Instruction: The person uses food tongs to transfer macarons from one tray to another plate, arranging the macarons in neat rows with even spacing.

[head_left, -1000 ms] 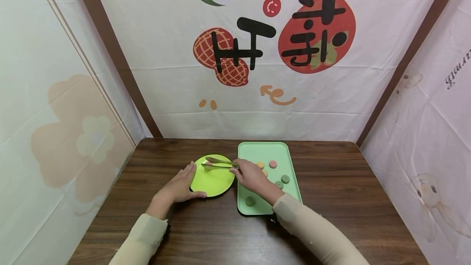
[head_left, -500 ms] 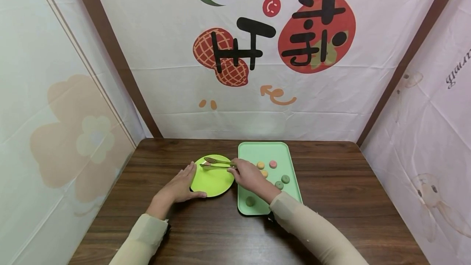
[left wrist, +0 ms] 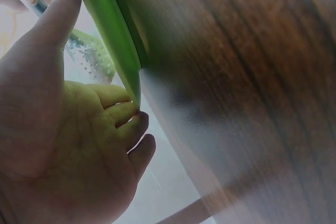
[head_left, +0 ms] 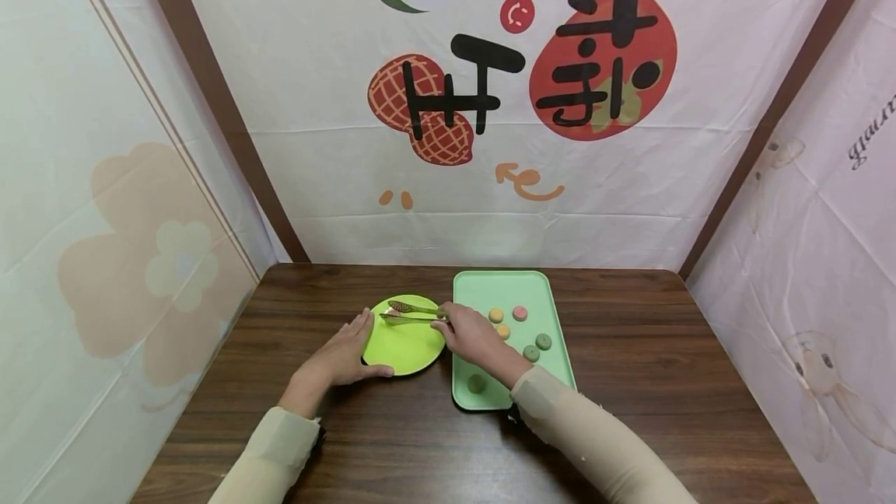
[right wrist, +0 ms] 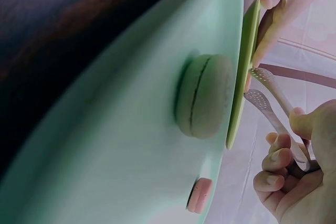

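Note:
In the head view my left hand (head_left: pixel 339 356) rests at the left rim of a lime-green plate (head_left: pixel 402 352), fingers stretched along the edge. The left wrist view shows its fingertips touching the rim (left wrist: pixel 118 51). My right hand (head_left: pixel 476 333) holds a pair of tongs (head_left: pixel 404 307) that reach left over the plate. Their perforated tips (right wrist: pixel 257 98) stand apart in the right wrist view, beside a pink macaron (right wrist: pixel 248 82) on the plate. Whether the tips touch it, I cannot tell.
A mint-green tray (head_left: pixel 500 286) lies right of the plate, under my right forearm. It bears yellow macarons (head_left: pixel 495 315), a pink macaron (head_left: pixel 519 313) and green macarons (head_left: pixel 543 341). The dark wooden table (head_left: pixel 630 348) ends at a printed cloth wall (head_left: pixel 336 236).
My right hand and the tongs have shifted slightly left, and the pink macaron at the tips moved left with them. My left hand stays where it was.

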The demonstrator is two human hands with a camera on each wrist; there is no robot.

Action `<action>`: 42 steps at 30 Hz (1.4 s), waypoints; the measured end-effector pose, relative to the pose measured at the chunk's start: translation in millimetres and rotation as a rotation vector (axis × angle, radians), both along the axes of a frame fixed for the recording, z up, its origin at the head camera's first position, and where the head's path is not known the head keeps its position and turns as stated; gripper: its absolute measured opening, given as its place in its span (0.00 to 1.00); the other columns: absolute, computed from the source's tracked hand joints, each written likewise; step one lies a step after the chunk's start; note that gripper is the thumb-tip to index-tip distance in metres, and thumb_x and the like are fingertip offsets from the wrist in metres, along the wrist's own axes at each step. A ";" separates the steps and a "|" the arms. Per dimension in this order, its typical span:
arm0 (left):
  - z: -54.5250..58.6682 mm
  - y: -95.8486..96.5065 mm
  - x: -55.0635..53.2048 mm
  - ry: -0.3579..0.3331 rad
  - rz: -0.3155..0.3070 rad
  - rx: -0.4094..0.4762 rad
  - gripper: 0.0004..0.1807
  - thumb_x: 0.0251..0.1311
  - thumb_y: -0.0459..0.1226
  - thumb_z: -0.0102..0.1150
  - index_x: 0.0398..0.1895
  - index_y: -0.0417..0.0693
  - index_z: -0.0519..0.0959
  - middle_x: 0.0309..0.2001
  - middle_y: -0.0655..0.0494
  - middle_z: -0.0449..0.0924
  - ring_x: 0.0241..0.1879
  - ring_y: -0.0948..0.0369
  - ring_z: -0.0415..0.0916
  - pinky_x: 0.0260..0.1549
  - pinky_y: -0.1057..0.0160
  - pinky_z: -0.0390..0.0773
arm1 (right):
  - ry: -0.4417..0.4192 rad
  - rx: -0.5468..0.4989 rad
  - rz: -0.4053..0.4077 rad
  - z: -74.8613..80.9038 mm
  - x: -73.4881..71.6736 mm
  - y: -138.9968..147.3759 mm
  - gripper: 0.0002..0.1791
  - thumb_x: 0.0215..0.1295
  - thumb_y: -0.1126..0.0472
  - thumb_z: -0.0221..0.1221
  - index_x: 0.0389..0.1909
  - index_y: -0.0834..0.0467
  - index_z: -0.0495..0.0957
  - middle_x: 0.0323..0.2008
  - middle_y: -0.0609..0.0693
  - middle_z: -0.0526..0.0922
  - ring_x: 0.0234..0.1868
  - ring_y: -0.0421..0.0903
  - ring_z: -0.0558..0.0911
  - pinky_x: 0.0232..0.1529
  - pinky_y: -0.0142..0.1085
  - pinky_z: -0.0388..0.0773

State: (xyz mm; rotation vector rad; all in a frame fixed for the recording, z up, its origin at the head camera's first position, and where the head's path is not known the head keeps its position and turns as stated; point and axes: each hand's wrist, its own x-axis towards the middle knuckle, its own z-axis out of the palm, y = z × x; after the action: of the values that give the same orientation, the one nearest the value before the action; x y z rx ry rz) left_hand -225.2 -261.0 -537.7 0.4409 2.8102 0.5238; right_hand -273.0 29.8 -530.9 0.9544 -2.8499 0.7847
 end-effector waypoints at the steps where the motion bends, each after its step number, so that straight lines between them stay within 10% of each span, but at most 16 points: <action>1: 0.0 0.1 0.0 -0.001 0.001 0.001 0.71 0.62 0.68 0.69 0.85 0.27 0.42 0.85 0.29 0.39 0.85 0.38 0.42 0.83 0.38 0.49 | 0.000 -0.002 -0.001 -0.4 -0.2 0.0 0.14 0.84 0.50 0.57 0.53 0.57 0.82 0.39 0.48 0.85 0.33 0.39 0.80 0.35 0.35 0.80; 27: 4.1 2.8 2.3 -0.006 0.010 0.004 0.71 0.61 0.66 0.71 0.84 0.26 0.43 0.85 0.28 0.41 0.85 0.38 0.43 0.82 0.38 0.50 | -0.002 -0.057 -0.032 6.5 4.4 12.1 0.23 0.85 0.49 0.56 0.65 0.64 0.81 0.48 0.54 0.88 0.37 0.43 0.84 0.37 0.39 0.83; 42: 3.9 3.4 2.8 -0.001 0.014 0.006 0.71 0.61 0.66 0.72 0.84 0.25 0.43 0.85 0.28 0.41 0.85 0.37 0.43 0.82 0.38 0.51 | -0.007 -0.147 -0.083 24.6 11.1 44.8 0.17 0.83 0.53 0.60 0.59 0.60 0.82 0.32 0.42 0.83 0.26 0.36 0.77 0.26 0.34 0.77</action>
State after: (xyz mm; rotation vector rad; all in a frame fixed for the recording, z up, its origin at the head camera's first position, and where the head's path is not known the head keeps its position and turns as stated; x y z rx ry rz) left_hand -222.4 -257.7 -533.8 0.4232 2.8135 0.5357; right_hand -261.9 74.6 -506.3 0.8116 -2.7702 0.9739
